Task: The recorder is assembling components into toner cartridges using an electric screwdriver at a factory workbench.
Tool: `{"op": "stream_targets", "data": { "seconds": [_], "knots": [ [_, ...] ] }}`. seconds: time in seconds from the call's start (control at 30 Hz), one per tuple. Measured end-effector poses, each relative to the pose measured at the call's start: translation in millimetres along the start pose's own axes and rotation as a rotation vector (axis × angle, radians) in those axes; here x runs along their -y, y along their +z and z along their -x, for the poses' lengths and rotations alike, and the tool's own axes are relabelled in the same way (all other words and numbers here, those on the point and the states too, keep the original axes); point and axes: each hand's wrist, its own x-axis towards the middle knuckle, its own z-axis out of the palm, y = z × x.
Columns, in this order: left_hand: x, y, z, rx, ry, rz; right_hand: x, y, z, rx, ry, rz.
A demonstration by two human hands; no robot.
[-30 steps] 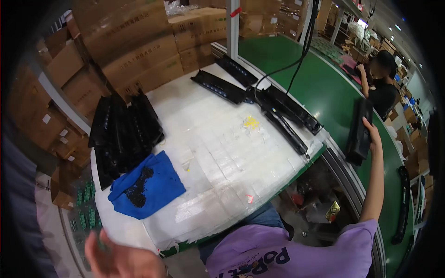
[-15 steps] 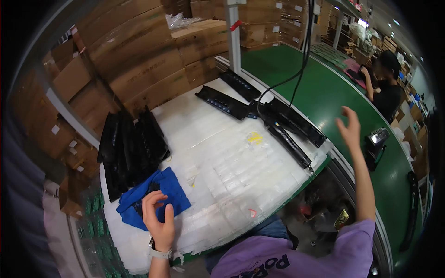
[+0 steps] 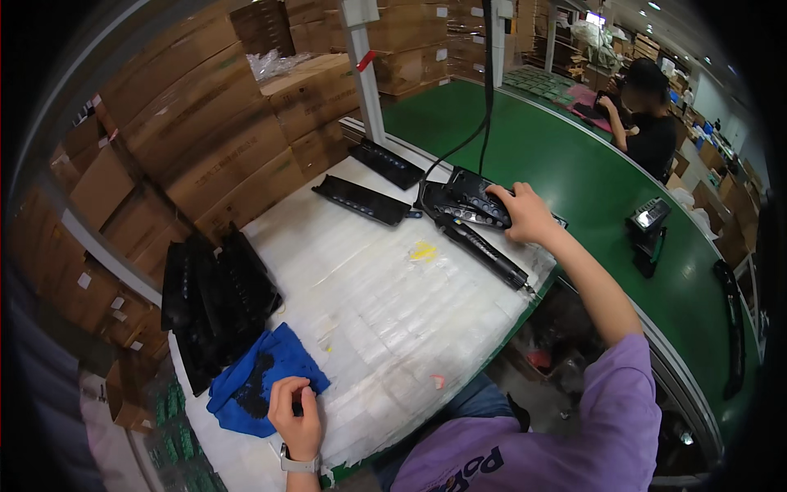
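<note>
My right hand [image 3: 525, 215] grips a black plastic part [image 3: 477, 193] with a row of small round details, over similar black parts at the table's far right. A black electric screwdriver [image 3: 485, 252] lies just in front, its tip toward the table's right edge. Next to it are two more long black parts, one nearer [image 3: 361, 199] and one farther back [image 3: 385, 162]. My left hand [image 3: 297, 416], with a pale watch on the wrist, is loosely curled at the edge of a blue cloth [image 3: 287, 361]; I see nothing in its fingers. Dark specks cover part of the cloth.
Black parts [image 3: 217, 291] are piled on the left of the white-covered table [image 3: 352, 303]. A cable [image 3: 484, 107] hangs down behind the screwdriver. Beyond runs a green conveyor [image 3: 566, 168] with a black-and-silver item [image 3: 649, 215]. Cartons [image 3: 221, 156] stand behind; a person [image 3: 648, 123] works across the conveyor.
My right hand has come down from above the conveyor onto a black part and taken hold of it, tilting it up. My left hand's fingers have curled in.
</note>
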Motion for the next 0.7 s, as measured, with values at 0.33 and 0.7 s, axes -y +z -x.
{"op": "stream_targets", "data": {
  "seconds": [0.33,0.7],
  "knots": [
    [-3,-1,3,0.06,-0.021,-0.021,-25,-75,88,-0.199,0.125,-0.341],
    [-13,3,-1,0.296,0.279,0.0,109,-36,67,0.465,-0.803,-0.596]
  ]
}}
